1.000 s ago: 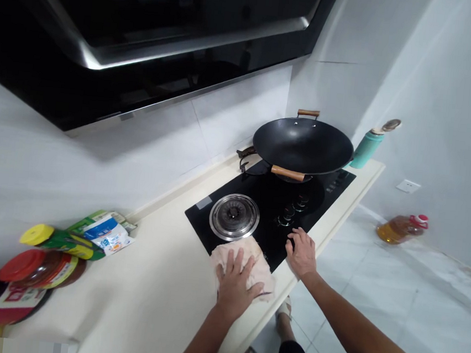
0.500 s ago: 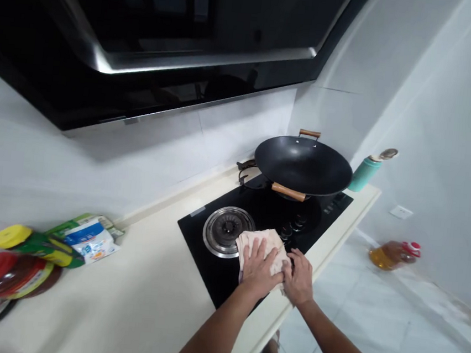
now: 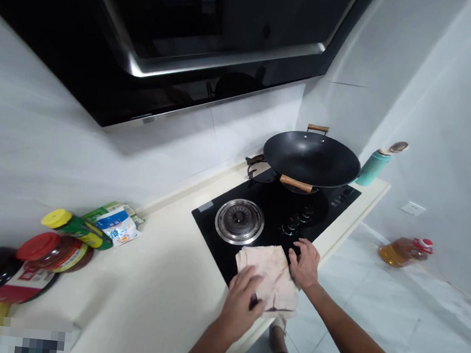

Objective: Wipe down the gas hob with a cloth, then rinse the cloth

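A folded pale pink cloth [image 3: 275, 274] lies on the front left corner of the black gas stove [image 3: 209, 228], partly over the counter's front edge. My left hand [image 3: 241, 304] is at the cloth's left side, fingers bent over it and thumb apart; whether it presses down I cannot tell. At the cloth's right edge, my right hand [image 3: 306, 265] has its fingers spread toward the stove top. Just beyond the cloth are the left burner [image 3: 239, 221] and the control knobs [image 3: 293, 223].
A black wok [image 3: 312, 159] with wooden handles sits on the far burner, beside a teal container [image 3: 373, 168]. Jars, bottles and packets, including a red-lidded jar [image 3: 55, 252], line the counter's left. Overhead hangs a range hood [image 3: 211, 80]. An oil bottle [image 3: 405, 252] stands on the floor.
My left hand has drawn back toward me from flat on the cloth to its near left part. More of the cloth shows, spread nearer the front edge. The view has shifted left.
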Tool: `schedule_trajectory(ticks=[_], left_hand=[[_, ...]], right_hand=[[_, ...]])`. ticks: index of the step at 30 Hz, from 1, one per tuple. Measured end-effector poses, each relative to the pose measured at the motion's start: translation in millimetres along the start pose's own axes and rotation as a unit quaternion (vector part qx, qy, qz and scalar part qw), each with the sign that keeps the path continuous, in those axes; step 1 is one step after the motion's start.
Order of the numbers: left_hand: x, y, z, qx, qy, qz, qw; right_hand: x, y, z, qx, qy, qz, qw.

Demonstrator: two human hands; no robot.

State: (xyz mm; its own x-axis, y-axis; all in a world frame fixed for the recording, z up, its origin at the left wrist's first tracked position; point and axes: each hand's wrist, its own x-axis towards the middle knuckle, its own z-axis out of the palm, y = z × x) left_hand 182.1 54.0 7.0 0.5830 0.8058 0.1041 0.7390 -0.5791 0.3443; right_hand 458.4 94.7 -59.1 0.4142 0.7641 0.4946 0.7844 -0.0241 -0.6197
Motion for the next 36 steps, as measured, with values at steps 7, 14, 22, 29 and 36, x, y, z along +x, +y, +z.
schedule_trajectory(ticks=[7,14,22,29,36], left_hand=[[-107.7,-102.6,-23.0,0.210,0.143,-0.172,0.952],[-136.0,-106.5,-10.4,0.250,0.154,-0.187,0.937],[-136.2,-114.1,-5.5,0.243,0.174,-0.182,0.937],[-136.2,-110.5,-7.9,0.212,0.138,-0.200,0.947],[-133.5,-106.4,-12.2,0.199,0.121,-0.221,0.947]], right_hand=[[-52.1,-104.3,8.5,-0.024,-0.205,-0.067,0.976],[-84.8,-138.2,24.9,-0.034,-0.287,-0.128,0.949],[23.1,-81.0,35.0,-0.009,-0.160,-0.107,0.981],[143.5,-68.7,67.7,-0.145,-0.236,0.025,0.961],[78.6,-86.2,56.6,-0.174,-0.285,0.009,0.943]])
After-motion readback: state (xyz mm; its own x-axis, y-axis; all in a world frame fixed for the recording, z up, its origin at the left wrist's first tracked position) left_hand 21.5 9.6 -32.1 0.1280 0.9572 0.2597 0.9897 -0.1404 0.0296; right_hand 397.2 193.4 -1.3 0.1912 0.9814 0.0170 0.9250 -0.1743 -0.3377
